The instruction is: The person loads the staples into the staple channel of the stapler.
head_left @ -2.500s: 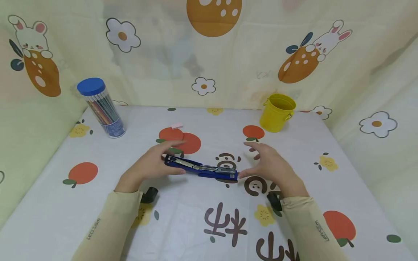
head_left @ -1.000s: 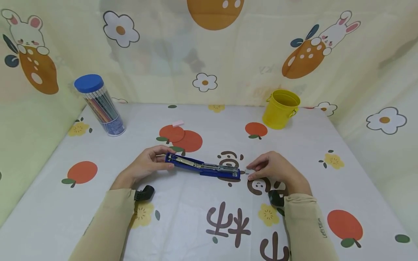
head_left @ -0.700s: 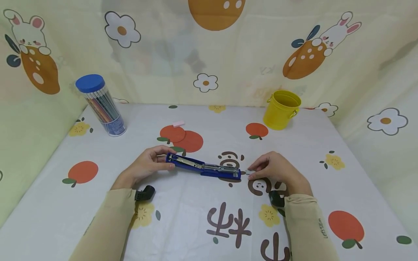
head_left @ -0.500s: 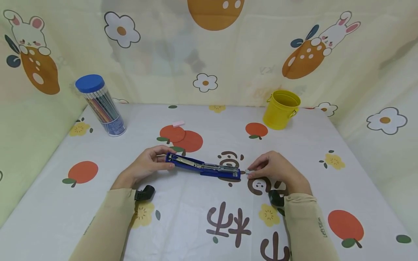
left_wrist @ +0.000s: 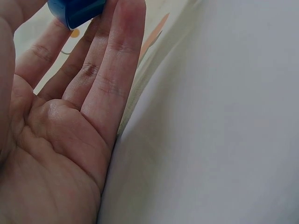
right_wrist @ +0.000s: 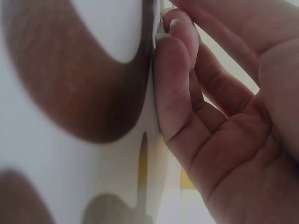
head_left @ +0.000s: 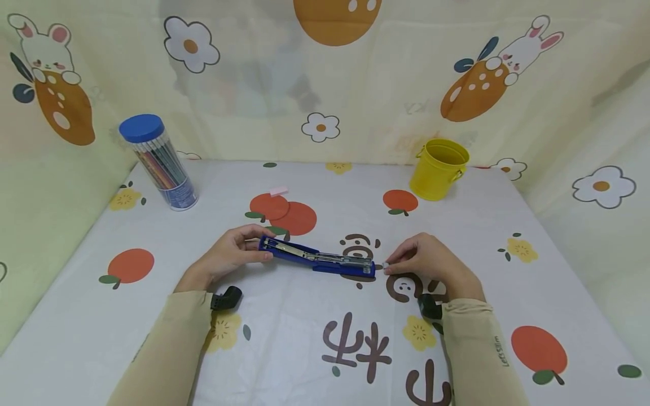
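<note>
A dark blue stapler [head_left: 317, 259], its top swung wide back so the metal inside shows, lies across the middle of the table. My left hand [head_left: 228, 256] holds its left end between thumb and fingers; in the left wrist view a blue end [left_wrist: 79, 11] of the stapler shows at the fingertips. Just off the stapler's right end, my right hand [head_left: 431, 262] pinches a small silvery strip [head_left: 386, 265] that looks like a row of staples. Most of that strip is hidden by the fingertips. In the right wrist view the fingers [right_wrist: 173, 84] lie close along the cloth.
A blue-lidded tub of pencils [head_left: 159, 163] stands at the back left, and a yellow bucket [head_left: 439, 172] at the back right. Beyond the left hand lies a small pink block [head_left: 279, 192]. Patterned cloth [head_left: 284, 338] covers the table, with a curtain [head_left: 244, 101] behind.
The right hand was spread at the stapler's right end; it has drawn slightly right and now pinches the silvery strip. The left hand's fingers have closed in on the stapler's end.
</note>
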The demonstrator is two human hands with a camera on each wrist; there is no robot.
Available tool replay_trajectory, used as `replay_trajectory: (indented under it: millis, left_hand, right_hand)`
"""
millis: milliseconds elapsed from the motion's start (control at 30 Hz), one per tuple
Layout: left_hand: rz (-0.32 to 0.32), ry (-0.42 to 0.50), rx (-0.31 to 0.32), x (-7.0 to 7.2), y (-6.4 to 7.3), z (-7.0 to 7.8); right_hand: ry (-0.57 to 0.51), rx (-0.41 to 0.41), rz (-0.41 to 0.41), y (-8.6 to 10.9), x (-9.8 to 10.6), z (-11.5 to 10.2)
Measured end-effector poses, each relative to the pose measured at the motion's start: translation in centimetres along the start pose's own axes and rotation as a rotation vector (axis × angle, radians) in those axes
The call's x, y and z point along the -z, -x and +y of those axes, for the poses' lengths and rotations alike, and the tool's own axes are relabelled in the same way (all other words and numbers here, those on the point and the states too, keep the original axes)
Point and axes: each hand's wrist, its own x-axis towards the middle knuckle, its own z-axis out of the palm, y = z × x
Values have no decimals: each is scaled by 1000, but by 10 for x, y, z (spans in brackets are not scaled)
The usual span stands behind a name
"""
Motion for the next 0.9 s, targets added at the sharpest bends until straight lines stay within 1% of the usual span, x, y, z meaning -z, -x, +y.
replay_trajectory:
  millis: [233,533,633,833,900]
  left_hand:
    - [1,1,0,0,0,0]
    - [8,4,14,0,2,2]
    - [8,8,12,0,2,2]
    - [3,9,7,0,1,2]
    - [2,7,10,0,0,3]
  right_hand:
    - [6,20,-14,-1,0,-1]
    - [23,15,-24,0,0,-2]
    - [25,33,-23,0,0,-4]
    - [17,87,29,0,1,-9]
    - [4,117,52,0,0,-12]
